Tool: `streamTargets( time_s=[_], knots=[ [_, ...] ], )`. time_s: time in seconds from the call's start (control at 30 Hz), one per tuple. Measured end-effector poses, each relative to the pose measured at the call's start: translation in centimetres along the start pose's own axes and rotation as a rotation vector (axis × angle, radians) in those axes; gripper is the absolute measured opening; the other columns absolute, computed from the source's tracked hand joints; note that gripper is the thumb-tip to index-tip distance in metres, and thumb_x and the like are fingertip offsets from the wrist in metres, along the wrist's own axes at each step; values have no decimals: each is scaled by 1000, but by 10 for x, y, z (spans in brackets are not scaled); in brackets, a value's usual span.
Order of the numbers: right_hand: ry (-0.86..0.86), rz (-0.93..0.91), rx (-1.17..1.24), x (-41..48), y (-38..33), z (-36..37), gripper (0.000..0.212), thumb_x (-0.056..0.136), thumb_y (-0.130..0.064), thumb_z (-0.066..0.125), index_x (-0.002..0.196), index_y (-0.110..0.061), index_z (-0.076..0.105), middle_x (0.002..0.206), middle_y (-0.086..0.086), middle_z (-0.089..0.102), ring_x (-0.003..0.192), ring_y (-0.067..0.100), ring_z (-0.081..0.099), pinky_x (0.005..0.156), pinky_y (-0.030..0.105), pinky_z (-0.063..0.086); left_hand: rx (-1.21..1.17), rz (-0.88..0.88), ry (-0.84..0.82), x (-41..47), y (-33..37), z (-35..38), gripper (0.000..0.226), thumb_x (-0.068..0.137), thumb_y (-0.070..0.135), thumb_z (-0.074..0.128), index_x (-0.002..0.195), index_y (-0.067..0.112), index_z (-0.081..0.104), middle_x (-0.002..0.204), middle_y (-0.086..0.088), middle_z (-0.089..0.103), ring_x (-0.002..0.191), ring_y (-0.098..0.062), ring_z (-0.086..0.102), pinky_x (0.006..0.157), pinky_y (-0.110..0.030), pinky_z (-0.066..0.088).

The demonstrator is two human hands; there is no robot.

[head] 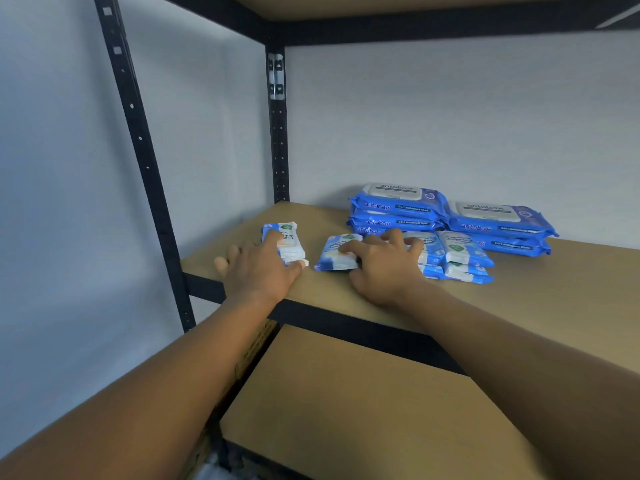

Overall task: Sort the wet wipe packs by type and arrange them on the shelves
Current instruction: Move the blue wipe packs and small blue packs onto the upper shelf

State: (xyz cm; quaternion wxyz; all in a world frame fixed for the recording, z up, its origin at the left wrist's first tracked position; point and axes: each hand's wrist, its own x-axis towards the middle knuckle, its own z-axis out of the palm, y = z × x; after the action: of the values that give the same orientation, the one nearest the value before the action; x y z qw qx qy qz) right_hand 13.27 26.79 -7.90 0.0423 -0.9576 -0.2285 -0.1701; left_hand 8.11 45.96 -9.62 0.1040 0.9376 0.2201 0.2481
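On the brown shelf board (pixel 540 289) lie small white-and-blue wipe packs and large blue antabax packs. My left hand (pixel 258 270) grips a small stack of small packs (pixel 289 242) near the shelf's left end, thumb at its front. My right hand (pixel 384 265) rests with curled fingers on another small pack (pixel 334 258) and touches the stacked small packs (pixel 462 258) to its right. Two piles of large blue antabax packs (pixel 398 209) (pixel 502 226) stand behind, near the wall.
Black metal uprights (pixel 277 133) (pixel 138 140) frame the shelf's left side, with the shelf above (pixel 415 8) overhead. A lower brown shelf board (pixel 363 410) lies below. A cardboard box edge (pixel 254 344) shows under the left arm. The white wall is close behind.
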Motion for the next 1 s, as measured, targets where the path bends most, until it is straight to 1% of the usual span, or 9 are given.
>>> streamTargets(
  time_s=[0.13, 0.2, 0.27, 0.4, 0.47, 0.57, 0.63, 0.8, 1.0],
  knots=[
    [37, 145, -92, 3, 4, -2, 51, 93, -45, 40, 143, -37, 35, 138, 3, 50, 135, 34, 26, 107, 60, 15, 21, 4, 20, -2, 1, -2, 59, 84, 69, 53, 132, 34, 45, 117, -1, 60, 114, -27, 45, 81, -39, 24],
    [-51, 198, -178, 6, 5, -3, 44, 95, -47, 37, 136, -34, 47, 134, 6, 52, 134, 37, 26, 109, 62, 13, 35, 7, 33, -3, 3, -3, 58, 85, 67, 54, 131, 33, 46, 118, -1, 60, 114, -27, 46, 82, -39, 25],
    [-60, 156, -165, 6, 5, -2, 35, 94, -37, 39, 125, -36, 56, 127, 2, 55, 130, 35, 29, 108, 62, 15, 61, 4, 48, -7, 5, -6, 54, 87, 63, 54, 130, 32, 46, 117, -1, 61, 112, -27, 47, 81, -39, 24],
    [-40, 74, -44, 6, 9, -6, 35, 89, -25, 46, 120, -37, 55, 120, -5, 59, 126, 28, 32, 106, 56, 18, 139, -12, 70, -12, 7, -10, 51, 89, 61, 51, 128, 29, 46, 114, -4, 63, 109, -27, 48, 78, -38, 21],
    [-74, 109, -20, 7, 10, -10, 33, 87, -37, 49, 120, -36, 52, 119, -3, 58, 127, 28, 31, 104, 55, 20, 153, -1, 65, -13, 6, -11, 51, 89, 61, 50, 129, 29, 46, 115, -4, 62, 109, -27, 47, 80, -39, 23],
    [-159, 184, -48, 11, 6, -9, 55, 85, -61, 44, 133, -34, 43, 127, 4, 55, 131, 35, 29, 105, 59, 19, 168, 22, 59, -15, 8, -12, 49, 89, 59, 49, 128, 30, 47, 118, -5, 60, 110, -26, 46, 80, -39, 23],
    [-172, 203, -65, 14, 4, -5, 50, 91, -57, 41, 134, -32, 43, 124, 5, 59, 131, 38, 29, 106, 59, 18, 160, 28, 58, -15, 8, -11, 48, 89, 58, 49, 127, 29, 48, 116, -5, 61, 109, -26, 46, 79, -39, 23],
    [21, 260, -31, 12, 5, -5, 27, 92, -31, 37, 115, -22, 48, 85, 5, 59, 114, 36, 37, 100, 52, 23, 102, 65, 55, -11, 1, -11, 47, 93, 54, 48, 135, 33, 48, 123, -3, 59, 113, -25, 49, 86, -41, 30],
    [308, 178, 76, 20, -12, -6, 19, 94, -24, 39, 104, -16, 53, 94, 9, 61, 101, 33, 40, 87, 46, 25, 52, 108, 7, -4, -18, -16, 60, 88, 62, 51, 143, 39, 43, 137, -7, 47, 123, -28, 41, 99, -42, 32]
  ],
)
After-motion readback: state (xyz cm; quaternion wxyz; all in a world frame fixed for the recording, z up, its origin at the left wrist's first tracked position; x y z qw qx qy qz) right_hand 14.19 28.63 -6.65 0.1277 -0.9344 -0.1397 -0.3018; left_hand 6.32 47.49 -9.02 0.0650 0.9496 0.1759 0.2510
